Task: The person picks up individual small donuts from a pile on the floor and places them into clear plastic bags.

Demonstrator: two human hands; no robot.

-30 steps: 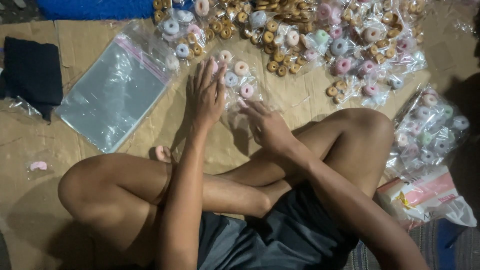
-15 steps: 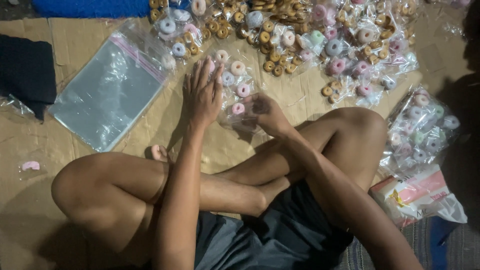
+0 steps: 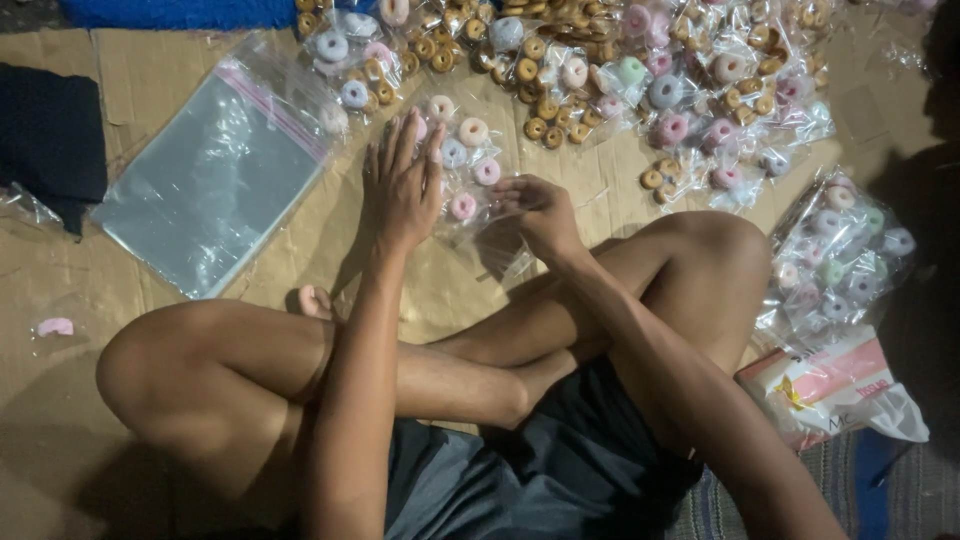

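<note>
Two hands work at one small clear bag of ring sweets (image 3: pixel 468 170) lying on the cardboard floor (image 3: pixel 420 285) in front of my crossed legs. My left hand (image 3: pixel 402 185) lies open and flat, fingers spread, pressing on the bag's left edge. My right hand (image 3: pixel 540 212) is curled, pinching the bag's right side. Just left lies a stack of empty clear bags (image 3: pixel 215 185); beyond, a heap of filled sweet bags (image 3: pixel 640 80).

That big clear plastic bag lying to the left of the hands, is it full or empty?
Empty. The big clear bag lies flat on the cardboard with nothing showing inside. The left hand rests beside it, on a small packet of ring sweets.
</note>
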